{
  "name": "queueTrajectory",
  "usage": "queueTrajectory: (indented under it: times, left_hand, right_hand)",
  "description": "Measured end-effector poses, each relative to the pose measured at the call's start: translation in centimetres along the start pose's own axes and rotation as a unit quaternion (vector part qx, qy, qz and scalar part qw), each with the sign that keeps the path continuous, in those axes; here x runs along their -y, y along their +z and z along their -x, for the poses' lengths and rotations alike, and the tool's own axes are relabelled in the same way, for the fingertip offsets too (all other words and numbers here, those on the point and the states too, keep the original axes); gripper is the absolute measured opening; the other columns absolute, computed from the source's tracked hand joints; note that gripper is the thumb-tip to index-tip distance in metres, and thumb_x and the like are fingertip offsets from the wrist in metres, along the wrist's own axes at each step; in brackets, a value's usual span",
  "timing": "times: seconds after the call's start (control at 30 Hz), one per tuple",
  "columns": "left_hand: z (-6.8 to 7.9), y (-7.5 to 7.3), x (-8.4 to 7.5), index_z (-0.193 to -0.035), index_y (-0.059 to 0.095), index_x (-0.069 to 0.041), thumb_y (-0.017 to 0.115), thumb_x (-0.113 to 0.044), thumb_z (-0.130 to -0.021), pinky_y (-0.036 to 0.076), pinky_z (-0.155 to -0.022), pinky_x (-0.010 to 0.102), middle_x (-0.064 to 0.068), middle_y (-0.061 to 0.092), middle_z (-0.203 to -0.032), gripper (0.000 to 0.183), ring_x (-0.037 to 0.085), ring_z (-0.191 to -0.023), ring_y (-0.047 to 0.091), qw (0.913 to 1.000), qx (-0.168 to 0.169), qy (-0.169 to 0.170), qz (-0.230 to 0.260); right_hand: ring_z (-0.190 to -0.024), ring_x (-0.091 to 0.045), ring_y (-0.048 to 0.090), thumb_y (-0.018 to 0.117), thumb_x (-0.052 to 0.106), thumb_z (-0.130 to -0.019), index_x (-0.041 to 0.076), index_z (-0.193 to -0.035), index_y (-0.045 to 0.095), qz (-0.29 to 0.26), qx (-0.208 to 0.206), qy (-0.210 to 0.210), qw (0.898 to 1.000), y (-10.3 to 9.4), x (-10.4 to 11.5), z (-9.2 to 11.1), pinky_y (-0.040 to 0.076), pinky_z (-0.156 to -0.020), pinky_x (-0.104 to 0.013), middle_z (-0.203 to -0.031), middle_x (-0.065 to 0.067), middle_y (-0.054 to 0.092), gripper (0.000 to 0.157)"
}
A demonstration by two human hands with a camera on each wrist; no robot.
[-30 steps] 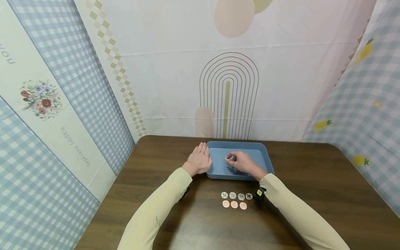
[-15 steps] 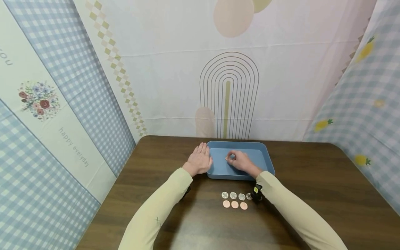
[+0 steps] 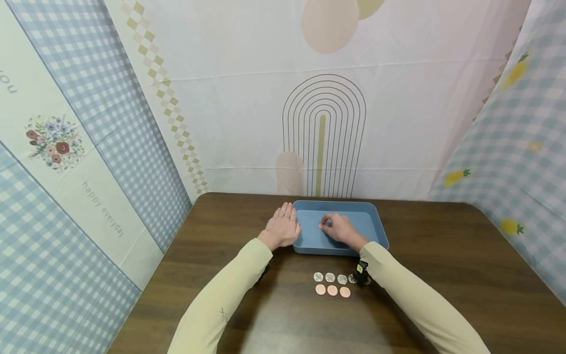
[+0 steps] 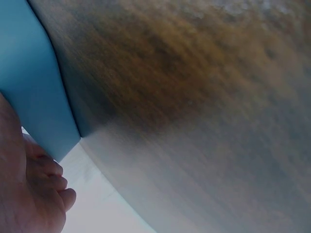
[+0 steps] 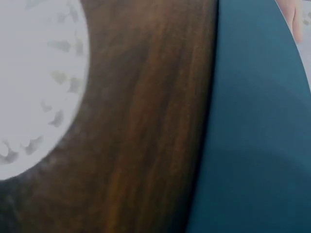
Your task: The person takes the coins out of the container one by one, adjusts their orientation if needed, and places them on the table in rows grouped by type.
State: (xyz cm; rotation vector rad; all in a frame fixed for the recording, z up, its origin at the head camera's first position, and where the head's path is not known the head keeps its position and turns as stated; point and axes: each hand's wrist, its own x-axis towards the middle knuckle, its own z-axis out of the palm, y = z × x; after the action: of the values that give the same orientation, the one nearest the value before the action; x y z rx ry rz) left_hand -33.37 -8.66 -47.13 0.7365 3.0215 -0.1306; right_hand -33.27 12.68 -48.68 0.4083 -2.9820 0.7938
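Note:
A shallow blue tray [image 3: 353,221] lies near the table's far edge. My left hand [image 3: 281,227], fingers straight, lies against the tray's left side; its curved fingertips side [image 4: 58,189] shows beside the blue wall in the left wrist view. Over the tray floor, my right hand [image 3: 338,228] has thumb and forefinger brought together on a small coin-like disc, mostly hidden by the fingertips. In front of the tray is a row of silvery patterned coins [image 3: 329,278], and nearer still a row of copper-coloured coins [image 3: 332,290]. A large pale coin [image 5: 34,82] fills the right wrist view's left side.
The dark wooden table [image 3: 212,236] has rounded far corners. A printed white cloth [image 3: 239,123] hangs behind it, with checked cloths at both sides. A black wrist device [image 3: 361,273] under the right sleeve partly covers the silvery row's right end.
The right wrist and forearm have shifted slightly left, covering more of the silvery row's end. The right fingertips stay over almost the same spot in the tray. The left hand keeps its place.

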Motion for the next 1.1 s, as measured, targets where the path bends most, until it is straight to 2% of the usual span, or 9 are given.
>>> queueTrajectory:
  times: [0.13,0.27,0.5,0.67,0.83,0.97,1.1]
  left_hand:
    - [-0.09,-0.01,0.1,-0.155,0.022,0.002,0.021,-0.036,-0.104,0.015,-0.126,0.041,0.018,0.015,-0.164,0.063,0.03,-0.154,0.013,1.0,0.003,-0.004,0.002]
    - [-0.13,-0.08,0.13,-0.154,0.022,0.002,0.021,-0.036,-0.105,0.015,-0.126,0.041,0.018,0.015,-0.164,0.063,0.03,-0.154,0.012,1.0,0.001,-0.004,0.006]
    - [-0.24,-0.32,0.1,-0.154,0.023,0.002,0.021,-0.035,-0.104,0.015,-0.126,0.04,0.018,0.016,-0.164,0.062,0.03,-0.154,0.013,1.0,0.0,-0.004,0.006]
    - [-0.26,-0.37,0.13,-0.154,0.023,0.002,0.021,-0.035,-0.104,0.015,-0.125,0.04,0.018,0.016,-0.164,0.062,0.03,-0.153,0.013,1.0,-0.001,-0.004,0.005]
    - [-0.37,-0.13,0.16,-0.154,0.024,0.002,0.022,-0.034,-0.104,0.017,-0.125,0.041,0.018,0.019,-0.163,0.061,0.03,-0.153,0.014,1.0,-0.003,-0.005,0.006]
    - [-0.54,0.04,0.09,-0.154,0.024,0.002,0.022,-0.034,-0.104,0.017,-0.125,0.041,0.018,0.019,-0.163,0.062,0.029,-0.154,0.013,1.0,-0.003,-0.006,0.008]
    - [-0.57,0.09,-0.04,-0.154,0.024,0.002,0.022,-0.035,-0.104,0.016,-0.125,0.04,0.018,0.019,-0.164,0.062,0.029,-0.154,0.013,0.9999,-0.002,-0.006,0.008]
  right_hand:
    - [-0.087,-0.029,0.067,0.066,0.024,-0.094,0.007,-0.098,0.071,0.006,0.006,-0.004,1.0,0.02,0.03,-0.09,0.053,-0.078,-0.047,-0.1,-0.014,0.073,0.018]
    - [-0.082,-0.026,0.064,0.065,0.024,-0.094,0.006,-0.097,0.07,0.002,0.012,0.011,1.0,-0.04,0.1,-0.22,0.053,-0.075,-0.045,-0.097,-0.013,0.072,0.019]
    - [-0.085,-0.026,0.065,0.067,0.019,-0.092,0.004,-0.095,0.067,0.0,0.008,0.026,1.0,-0.01,0.19,-0.41,0.054,-0.075,-0.043,-0.092,-0.014,0.07,0.015]
    - [-0.079,-0.023,0.062,0.069,0.015,-0.088,0.004,-0.092,0.063,-0.006,-0.013,0.012,1.0,-0.02,0.19,-0.44,0.051,-0.071,-0.039,-0.086,-0.011,0.067,0.013]
    - [-0.072,-0.017,0.057,0.068,0.013,-0.088,0.007,-0.089,0.059,-0.019,-0.029,-0.02,0.999,-0.03,0.12,-0.2,0.046,-0.066,-0.033,-0.08,-0.006,0.063,0.01]
    - [-0.072,-0.015,0.06,0.069,0.008,-0.087,0.007,-0.086,0.06,-0.048,-0.026,-0.057,0.997,-0.19,-0.09,0.07,0.049,-0.066,-0.032,-0.079,-0.006,0.066,0.01]
    - [-0.071,-0.014,0.062,0.071,0.007,-0.086,0.008,-0.085,0.06,-0.074,-0.014,-0.074,0.994,-0.48,-0.27,0.53,0.049,-0.064,-0.031,-0.076,-0.005,0.067,0.011]
